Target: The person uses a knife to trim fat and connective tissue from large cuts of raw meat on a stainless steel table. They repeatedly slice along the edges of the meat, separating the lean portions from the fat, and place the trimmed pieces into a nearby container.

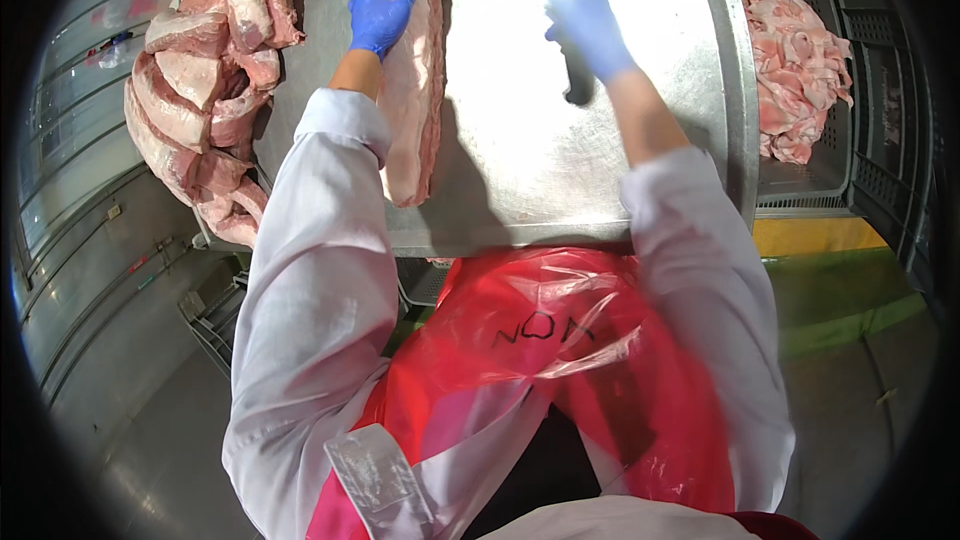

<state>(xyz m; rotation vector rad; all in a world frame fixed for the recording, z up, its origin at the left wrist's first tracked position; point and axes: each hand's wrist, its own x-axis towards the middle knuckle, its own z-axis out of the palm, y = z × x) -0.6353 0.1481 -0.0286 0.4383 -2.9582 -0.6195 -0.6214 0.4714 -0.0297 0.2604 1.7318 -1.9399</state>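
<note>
A long strip of pork (408, 130) with a pale fatty face lies lengthwise on the steel table, left of its middle. My left hand (383, 8), in a blue glove, rests on the strip's far part with thumb and fingers spread. To the right, my right hand (592, 28), also gloved in blue, is closed around the dark handle of a knife (578, 80). The handle's butt points toward me. Bright glare washes out the blade. A gap of bare steel lies between this hand and the pork.
Several thick pork pieces (195, 90) are heaped along the left edge of the steel table (520, 170). Beyond its raised right rim, a dark crate (845, 140) holds many small pale pink trimmings (795, 60). More dark crates (895, 100) stand farther right.
</note>
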